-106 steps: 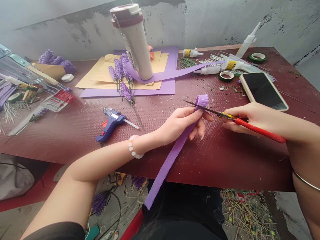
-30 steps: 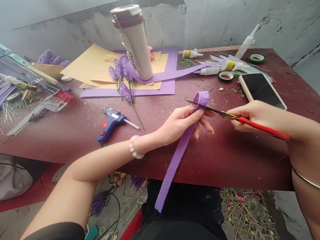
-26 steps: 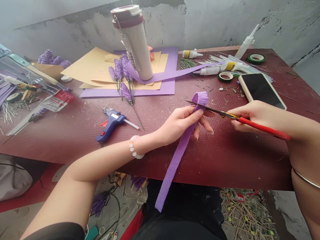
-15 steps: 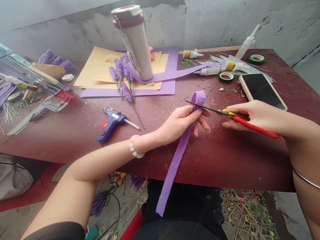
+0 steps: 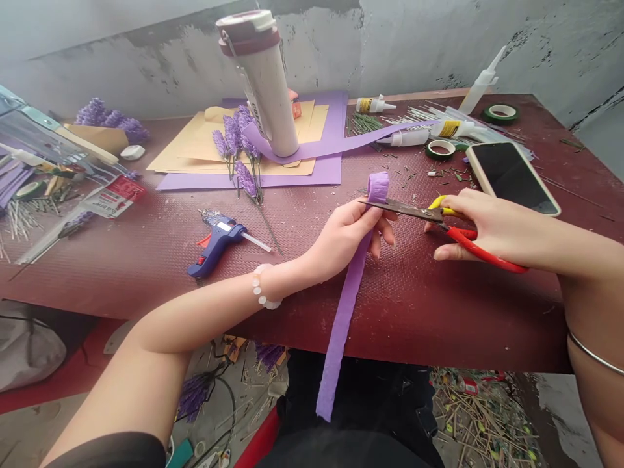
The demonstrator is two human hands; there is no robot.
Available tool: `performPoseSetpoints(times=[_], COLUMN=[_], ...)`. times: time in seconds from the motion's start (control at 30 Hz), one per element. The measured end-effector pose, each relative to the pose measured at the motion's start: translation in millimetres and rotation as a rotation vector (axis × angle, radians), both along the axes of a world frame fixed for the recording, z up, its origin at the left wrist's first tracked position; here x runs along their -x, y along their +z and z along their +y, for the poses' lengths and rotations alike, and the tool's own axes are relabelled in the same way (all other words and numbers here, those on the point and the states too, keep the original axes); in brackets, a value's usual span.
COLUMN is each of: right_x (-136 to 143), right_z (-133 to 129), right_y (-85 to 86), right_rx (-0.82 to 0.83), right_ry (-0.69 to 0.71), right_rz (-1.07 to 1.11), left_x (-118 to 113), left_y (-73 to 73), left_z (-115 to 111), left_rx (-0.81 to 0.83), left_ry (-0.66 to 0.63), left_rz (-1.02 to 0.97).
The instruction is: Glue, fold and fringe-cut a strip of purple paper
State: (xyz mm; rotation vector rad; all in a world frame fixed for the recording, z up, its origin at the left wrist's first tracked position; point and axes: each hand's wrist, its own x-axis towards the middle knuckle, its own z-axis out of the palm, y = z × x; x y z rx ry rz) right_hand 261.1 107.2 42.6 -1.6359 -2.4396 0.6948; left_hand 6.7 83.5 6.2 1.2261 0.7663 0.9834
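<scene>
My left hand (image 5: 348,227) pinches a purple paper strip (image 5: 344,318) near its folded upper end, which shows small cuts along the edge. The strip's long tail hangs down over the table's front edge. On the right, my right hand (image 5: 487,224) holds scissors (image 5: 468,247) with red and yellow handles. Their dark blades point left and lie across the strip's folded end, just above my left fingers. A blue glue gun (image 5: 219,244) lies left of my left hand.
A tall cup (image 5: 268,91) stands on tan and purple sheets (image 5: 185,140) beside purple flower stems (image 5: 246,179). Glue bottles (image 5: 453,128), green tape rolls (image 5: 500,114) and a phone (image 5: 514,179) lie at right. A clear box (image 5: 43,143) is at left.
My left hand has shifted slightly left with the strip, whose lower end has swung right. The scissor handles are spread wider, and the scissors have moved a little left.
</scene>
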Motion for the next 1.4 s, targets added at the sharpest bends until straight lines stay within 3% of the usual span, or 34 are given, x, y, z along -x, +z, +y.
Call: performPoseSetpoints(times=[0.27,0.6,0.87,1.03,1.27,1.4], right_x=[-2,7,-6,-5,-6,-9], right_z=[3,-5,1,-1,0,1], right_y=[-4.8,3.5,-13.9,-12.7,-9.7,-6.7], right_rx=[-0.024,-0.051,-0.165,-0.194,-0.156,0.011], right_ry=[0.022,0.049,0.089,0.101,0.125,0.156], right_rz=[0.006,0.09,0.094,0.079,0.095,0.128], left_x=[-2,-1,-2,-2,0,2], left_y=[-4.3,-3.0,0.0,1.5,0.7,-0.7], left_z=[2,1,0,-1,-1,-4], left_rx=[-0.037,-0.061,-0.07,-0.062,-0.053,-0.054], left_ry=[-0.047,-0.036,-0.035,-0.024,-0.06,-0.119], left_rz=[0.013,0.081,0.071,0.058,0.053,0.008])
